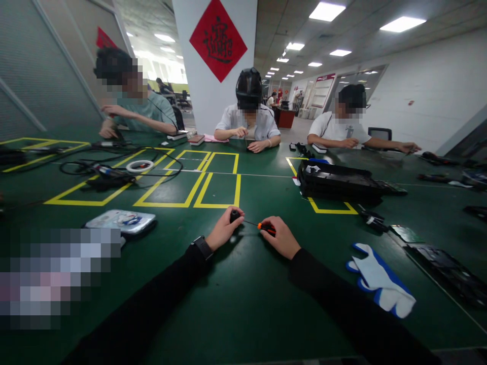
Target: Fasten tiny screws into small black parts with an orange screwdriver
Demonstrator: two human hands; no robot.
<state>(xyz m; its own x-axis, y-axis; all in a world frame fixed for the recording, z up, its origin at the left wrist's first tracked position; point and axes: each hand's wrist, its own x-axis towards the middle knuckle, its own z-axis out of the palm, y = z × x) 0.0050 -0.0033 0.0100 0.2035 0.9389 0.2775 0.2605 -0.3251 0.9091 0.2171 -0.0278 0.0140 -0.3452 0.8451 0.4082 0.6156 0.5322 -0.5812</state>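
My right hand [284, 238] is closed round the orange-and-black handle of a screwdriver [261, 226]. Its thin shaft points left, towards a small black round piece [235, 216] pinched in the fingers of my left hand [221, 232]. The shaft's tip reaches the black piece or lies just beside it; I cannot tell which. What exactly the black piece is does not show. Both hands are low over the green table [243, 309], near its middle.
A phone in a clear case [122, 221] lies left, near a blurred-out patch. Blue-and-white gloves [380, 281] lie right, beside dark electronic parts [449, 266]. Farther back are a black casing [338, 180], a white tape roll [139, 166], cables [110, 175] and three people working.
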